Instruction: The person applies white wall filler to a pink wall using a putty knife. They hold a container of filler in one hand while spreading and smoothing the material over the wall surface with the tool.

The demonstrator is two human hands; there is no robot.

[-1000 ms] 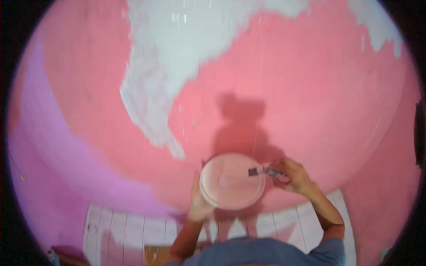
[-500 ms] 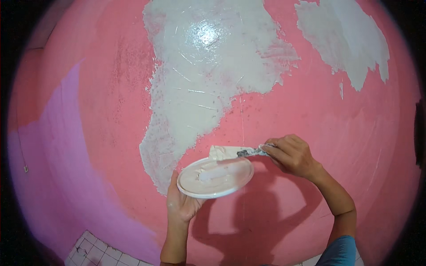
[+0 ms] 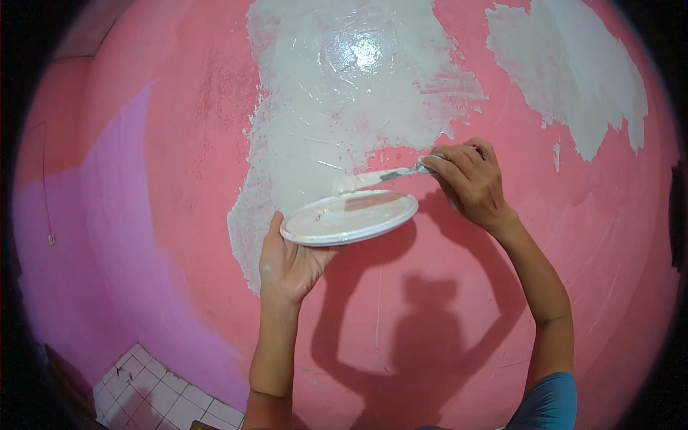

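**Against a pink wall (image 3: 193, 236), we are holding up a white lid (image 3: 344, 237) and a scraper (image 3: 373, 178)**

With our left hand (image 3: 287, 269) we are supporting the round lid from below, the thumb standing at its left rim; the lid is hiding most of the other fingers, so we cannot tell how they are spread. Pale paste (image 3: 304, 221) is lying across its top. Our right hand (image 3: 469, 179) is gripping the scraper's handle, fingers closing tightly around it, and the coated blade is pointing left, just over the lid's far edge; whether they are touching, we cannot tell.

Behind both, a large greyish-white patch (image 3: 308, 143) is covering the wall and glaring near the top, with the lid and blade blocking our view of its lower right part. Another pale patch (image 3: 573, 72) is showing at upper right. Below the lid, our shadow (image 3: 430, 330) is falling across the pink. Off to the left, we are seeing a purple area (image 3: 122, 186), a thin cord (image 3: 46, 186) hanging down to a small pale fitting (image 3: 51, 239), and light floor tiles (image 3: 154, 394) at lower left.
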